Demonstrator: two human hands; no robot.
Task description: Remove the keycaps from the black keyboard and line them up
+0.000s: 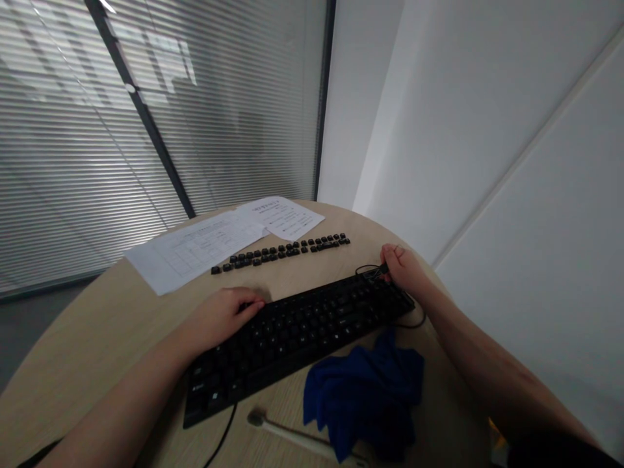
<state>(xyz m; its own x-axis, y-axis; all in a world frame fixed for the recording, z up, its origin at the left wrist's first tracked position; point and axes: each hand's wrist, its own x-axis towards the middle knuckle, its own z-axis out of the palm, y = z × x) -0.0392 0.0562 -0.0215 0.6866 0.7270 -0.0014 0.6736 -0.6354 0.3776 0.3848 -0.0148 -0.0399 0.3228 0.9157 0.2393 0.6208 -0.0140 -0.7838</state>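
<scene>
A black keyboard (312,325) lies aslant on the table, its right end farther off. My left hand (227,315) is over its far left part, fingers curled at the back edge and thumb above the keys, gripping it there. At the far right corner, my right hand (400,266) is closed around the dark handle of what looks like a wire keycap puller (383,268). The puller's thin wires reach down over the number pad, where some detail is too dark to make out. Loose black keycaps (287,250) stand in two rows behind the keyboard.
Printed sheets (209,244) lie at the back left of the round wooden table (97,344). A crumpled blue cloth (363,393) and a toothbrush (292,435) are in front of the keyboard. A black cable (224,432) runs beneath it. A white wall (511,130) stands close at right.
</scene>
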